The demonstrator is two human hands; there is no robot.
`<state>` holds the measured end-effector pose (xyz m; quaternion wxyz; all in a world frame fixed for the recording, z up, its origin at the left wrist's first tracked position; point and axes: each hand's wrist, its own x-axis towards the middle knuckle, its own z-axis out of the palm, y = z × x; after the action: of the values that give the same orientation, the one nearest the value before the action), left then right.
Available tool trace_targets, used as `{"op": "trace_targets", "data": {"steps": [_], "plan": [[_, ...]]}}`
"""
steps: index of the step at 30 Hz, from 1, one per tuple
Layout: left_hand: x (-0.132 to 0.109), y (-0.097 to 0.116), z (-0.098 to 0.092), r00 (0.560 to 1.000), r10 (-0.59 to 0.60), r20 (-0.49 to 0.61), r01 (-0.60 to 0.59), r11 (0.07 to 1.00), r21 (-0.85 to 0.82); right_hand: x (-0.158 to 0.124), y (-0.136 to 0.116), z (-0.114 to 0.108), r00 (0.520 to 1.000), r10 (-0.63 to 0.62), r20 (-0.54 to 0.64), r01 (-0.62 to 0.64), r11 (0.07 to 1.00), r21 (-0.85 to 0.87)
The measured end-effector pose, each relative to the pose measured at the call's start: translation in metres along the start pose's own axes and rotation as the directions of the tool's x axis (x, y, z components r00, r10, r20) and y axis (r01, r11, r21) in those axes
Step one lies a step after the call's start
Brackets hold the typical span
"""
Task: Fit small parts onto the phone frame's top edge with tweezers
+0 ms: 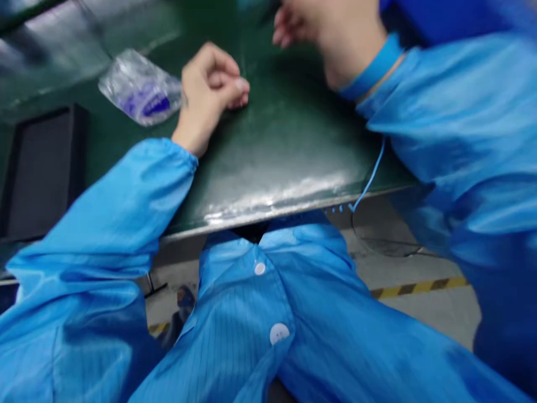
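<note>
Nearest the person: front of a blue smock (268, 313), buttoned, pressed up to the counter (277, 168) edge; green mat top, shiny along the near edge; below it, floor w/ yellow-black tape (419, 287).

Left sleeve comes in from the near left; left hand (210, 89) rests on the mat approx. mid-counter, fingers curled in, thumb laid on the forefinger, a loose fist; nothing visible in it, though sth. small could hide in the curl.

Key relation: clear plastic bag (140, 87) w/ blue print lies on the counter directly to the left of that hand, on its back-of-hand side; the bag's right end is just beside the wrist, poss. touching, can't tell thru the blur. Long axis runs oblique, far-left to near-right, so the near end points at the wrist. Contents unreadable.

Left hand is far nearer the bag; right hand (319, 33) is well apart from it, farther back and to the right, at the frame top; blurred, fingers bent downward; can't tell if it grips anything. Blue wrist strap (373, 70) on that wrist, thin cord (371, 176) trailing over the near edge.

Far left: dark box (42, 168) beside the counter.
</note>
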<state>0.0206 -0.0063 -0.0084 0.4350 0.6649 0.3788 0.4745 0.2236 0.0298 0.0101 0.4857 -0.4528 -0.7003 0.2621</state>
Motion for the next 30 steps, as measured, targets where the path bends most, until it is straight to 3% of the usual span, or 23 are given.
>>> {"op": "trace_targets", "data": {"steps": [3,6,14,30], "plan": [[-0.002,0.0,0.003,0.999,0.042,-0.002,-0.042,0.999,-0.033,-0.003,-0.002,0.002,0.997,-0.074,0.005,0.074,0.997,0.027],[-0.005,0.003,0.005,0.996,-0.085,0.026,0.087,0.994,-0.071,-0.008,0.003,0.002,0.985,-0.174,0.003,0.174,0.984,-0.035],[-0.014,0.009,0.008,0.979,-0.191,0.077,0.197,0.977,-0.078,-0.029,-0.001,0.0,0.981,-0.154,0.122,0.155,0.988,-0.003],[-0.019,0.007,0.012,0.979,-0.19,0.072,0.196,0.977,-0.079,-0.029,-0.013,-0.001,0.986,-0.136,0.093,0.143,0.986,-0.082]]}}
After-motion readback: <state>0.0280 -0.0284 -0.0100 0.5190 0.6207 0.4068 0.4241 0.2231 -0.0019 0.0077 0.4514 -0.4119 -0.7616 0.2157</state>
